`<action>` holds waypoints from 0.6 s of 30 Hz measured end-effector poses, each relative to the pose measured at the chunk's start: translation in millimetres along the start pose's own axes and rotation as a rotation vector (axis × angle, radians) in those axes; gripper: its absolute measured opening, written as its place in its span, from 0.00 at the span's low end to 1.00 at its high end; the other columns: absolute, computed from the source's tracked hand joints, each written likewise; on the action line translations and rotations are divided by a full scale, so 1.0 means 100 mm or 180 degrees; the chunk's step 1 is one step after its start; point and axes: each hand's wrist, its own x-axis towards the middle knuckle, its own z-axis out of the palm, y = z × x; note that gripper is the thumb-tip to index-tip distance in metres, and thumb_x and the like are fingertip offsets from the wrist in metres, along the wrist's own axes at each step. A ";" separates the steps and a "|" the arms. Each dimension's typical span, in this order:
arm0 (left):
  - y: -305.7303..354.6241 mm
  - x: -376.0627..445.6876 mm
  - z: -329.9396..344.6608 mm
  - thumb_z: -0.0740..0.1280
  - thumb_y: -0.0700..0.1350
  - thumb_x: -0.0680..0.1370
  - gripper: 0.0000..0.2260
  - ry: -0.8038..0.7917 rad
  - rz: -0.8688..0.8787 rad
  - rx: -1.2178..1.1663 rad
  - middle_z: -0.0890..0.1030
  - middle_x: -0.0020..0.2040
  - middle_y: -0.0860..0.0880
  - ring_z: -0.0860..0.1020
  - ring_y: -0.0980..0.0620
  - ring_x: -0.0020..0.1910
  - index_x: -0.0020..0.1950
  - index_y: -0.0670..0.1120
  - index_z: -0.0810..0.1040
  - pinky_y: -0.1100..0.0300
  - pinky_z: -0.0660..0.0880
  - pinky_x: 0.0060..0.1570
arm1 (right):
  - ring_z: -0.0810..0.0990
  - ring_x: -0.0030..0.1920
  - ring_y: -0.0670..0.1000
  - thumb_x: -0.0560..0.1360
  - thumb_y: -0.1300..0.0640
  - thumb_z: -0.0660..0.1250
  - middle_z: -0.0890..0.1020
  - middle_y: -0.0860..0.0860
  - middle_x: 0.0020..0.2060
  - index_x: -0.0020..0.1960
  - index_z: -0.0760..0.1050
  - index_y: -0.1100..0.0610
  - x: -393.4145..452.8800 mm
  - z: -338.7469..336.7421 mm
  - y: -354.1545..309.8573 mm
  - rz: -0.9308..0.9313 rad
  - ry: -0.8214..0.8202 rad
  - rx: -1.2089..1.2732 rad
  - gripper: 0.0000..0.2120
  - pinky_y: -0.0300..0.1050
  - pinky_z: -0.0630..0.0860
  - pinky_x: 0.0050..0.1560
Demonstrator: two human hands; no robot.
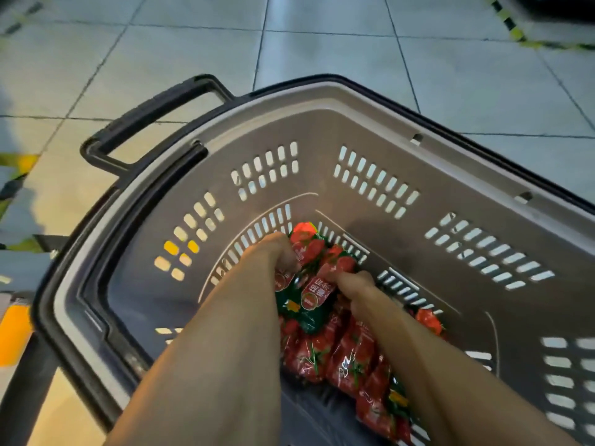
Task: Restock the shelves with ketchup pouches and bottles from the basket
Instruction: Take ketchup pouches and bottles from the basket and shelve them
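A grey plastic basket (322, 123) with slotted walls stands on the tiled floor below me. Several red and green ketchup pouches (347, 352) lie heaped on its bottom. Both my arms reach down into it. My left hand (273, 252) curls its fingers round the top pouches (309, 246) at the far end of the heap. My right hand (357, 284) grips a pouch (317, 294) with a round red label just beside it. No bottles are in view.
The basket's dark handle (154, 114) folds out at the far left rim. Grey floor tiles (354, 43) spread beyond the basket. Yellow and black floor tape (512, 27) runs at the top right, and more tape lies at the left edge.
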 end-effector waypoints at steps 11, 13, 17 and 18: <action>0.12 -0.93 -0.75 0.70 0.44 0.78 0.15 -0.0088 0.0278 -0.0027 0.80 0.60 0.36 0.80 0.40 0.59 0.55 0.30 0.79 0.49 0.76 0.57 | 0.85 0.45 0.59 0.72 0.65 0.75 0.85 0.61 0.48 0.61 0.75 0.64 -0.82 -0.54 -0.29 -0.0271 -0.0317 0.0085 0.19 0.51 0.81 0.39; 0.12 -1.33 -0.97 0.72 0.42 0.76 0.08 0.0183 0.0460 -0.0349 0.80 0.49 0.38 0.79 0.43 0.46 0.42 0.36 0.79 0.52 0.75 0.45 | 0.84 0.42 0.58 0.72 0.65 0.76 0.85 0.61 0.46 0.60 0.74 0.67 -1.08 -0.61 -0.42 -0.0474 -0.0272 0.0248 0.20 0.50 0.80 0.38; -0.04 -2.17 -1.33 0.75 0.39 0.73 0.09 0.0487 0.0685 -0.1600 0.83 0.45 0.43 0.82 0.46 0.41 0.48 0.39 0.76 0.53 0.79 0.43 | 0.78 0.38 0.50 0.74 0.62 0.74 0.85 0.54 0.37 0.53 0.79 0.63 -1.80 -0.72 -0.73 -0.0919 -0.0659 0.0350 0.10 0.44 0.72 0.39; -0.11 -2.40 -1.40 0.75 0.40 0.74 0.11 0.0538 0.0701 -0.1835 0.85 0.45 0.42 0.84 0.44 0.42 0.51 0.39 0.77 0.49 0.82 0.46 | 0.80 0.41 0.50 0.75 0.60 0.74 0.86 0.53 0.39 0.54 0.79 0.62 -2.00 -0.73 -0.80 -0.1073 -0.0792 0.0299 0.09 0.44 0.72 0.41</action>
